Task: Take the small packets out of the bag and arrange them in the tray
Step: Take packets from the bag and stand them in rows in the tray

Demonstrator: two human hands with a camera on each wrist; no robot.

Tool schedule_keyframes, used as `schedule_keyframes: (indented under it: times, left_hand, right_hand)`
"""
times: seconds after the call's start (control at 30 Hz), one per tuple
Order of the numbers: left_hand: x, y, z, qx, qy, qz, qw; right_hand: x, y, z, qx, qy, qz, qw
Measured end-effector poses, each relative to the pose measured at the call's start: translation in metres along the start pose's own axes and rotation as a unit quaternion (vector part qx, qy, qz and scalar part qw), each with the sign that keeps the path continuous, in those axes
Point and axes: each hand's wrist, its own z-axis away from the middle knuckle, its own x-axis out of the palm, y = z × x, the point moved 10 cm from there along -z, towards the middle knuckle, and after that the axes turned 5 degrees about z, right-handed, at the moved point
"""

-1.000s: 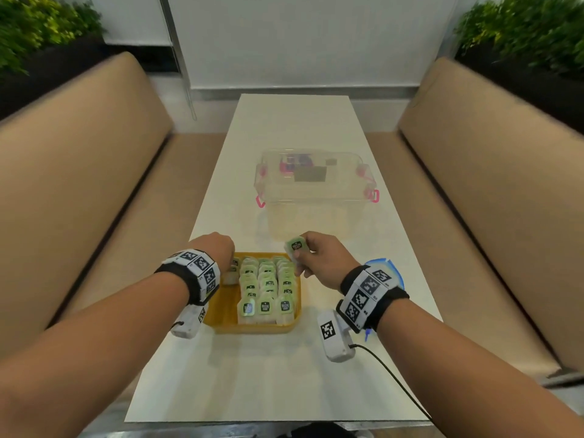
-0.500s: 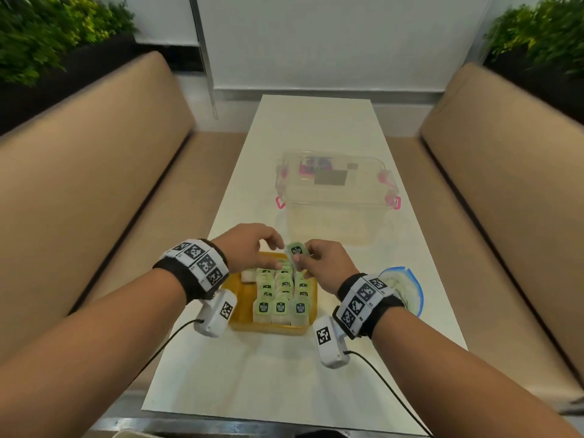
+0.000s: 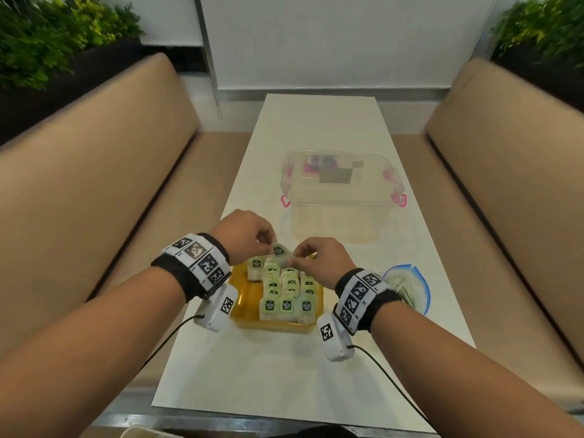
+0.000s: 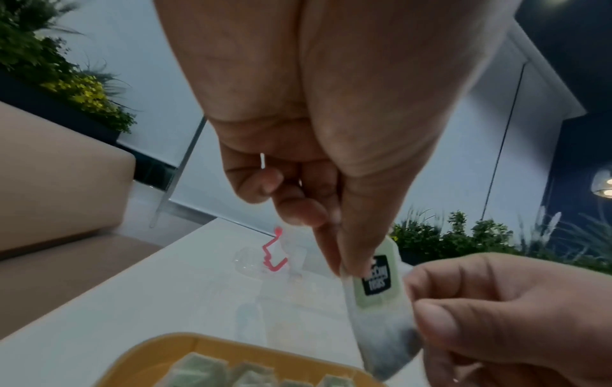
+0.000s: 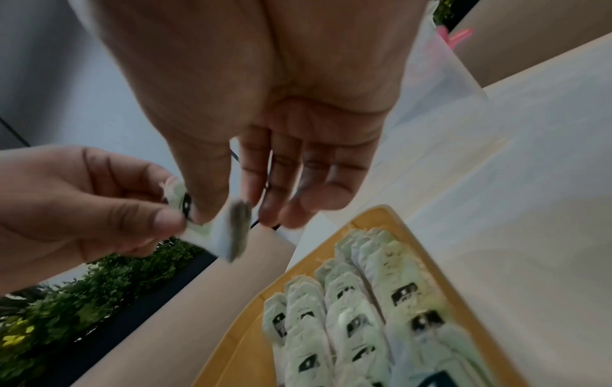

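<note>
A small white packet (image 3: pixel 279 251) with a green-and-black label hangs just above the far end of the yellow tray (image 3: pixel 245 306). My left hand (image 3: pixel 267 246) pinches its top corner, and my right hand (image 3: pixel 294 259) pinches its lower side. The left wrist view has the packet (image 4: pixel 377 290) dangling from the left thumb and finger, its dark filling at the bottom. In the right wrist view the right thumb covers the packet's (image 5: pixel 232 233) label. Several packets (image 3: pixel 286 290) stand in rows in the tray. The blue-edged clear bag (image 3: pixel 409 289) lies right of my right wrist.
A clear plastic box (image 3: pixel 343 184) with pink latches stands further along the white table (image 3: pixel 284 368). Tan bench seats (image 3: pixel 94 184) run down both sides, with planters behind them. Cables trail from both wrist cameras.
My left hand left the tray's left edge, moved right and took hold of the packet that my right hand held. The packet now hangs between both hands above the tray.
</note>
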Motion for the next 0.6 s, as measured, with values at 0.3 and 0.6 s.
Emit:
schedule_keyframes:
  times: [0.3,0.6]
  left_hand:
    - [0.065,-0.067,-0.007,-0.138,-0.197,-0.172,0.955]
    - [0.083,-0.081,-0.035,-0.165,-0.143,-0.223,0.95]
  right_hand:
    - [0.013,0.072,0.004,0.162,-0.084,0.082,0.98]
    - [0.019,0.079,-0.001,0.161,-0.103,0.047,0.98]
